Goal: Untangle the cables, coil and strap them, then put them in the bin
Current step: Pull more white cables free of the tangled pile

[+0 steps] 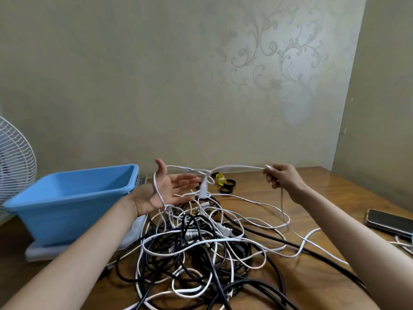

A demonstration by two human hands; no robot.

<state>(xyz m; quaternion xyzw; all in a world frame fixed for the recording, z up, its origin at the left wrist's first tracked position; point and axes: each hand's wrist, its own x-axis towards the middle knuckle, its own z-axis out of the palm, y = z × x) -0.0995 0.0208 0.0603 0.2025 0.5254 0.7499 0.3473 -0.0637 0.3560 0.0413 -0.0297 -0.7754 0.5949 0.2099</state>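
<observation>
Head view: her right hand [279,176] pinches a white cable [237,168] taut; left hand [166,189], fingers spread, has it looped around.

A single wide-angle view sat at the person's head and looked forward and down across the bench [335,193] toward the wall [134,74], which filled the upper half. Both forearms [89,242] entered at the bottom corners, and the cable tangle [201,242] lay close below the lens, cut by the lower edge.
</observation>
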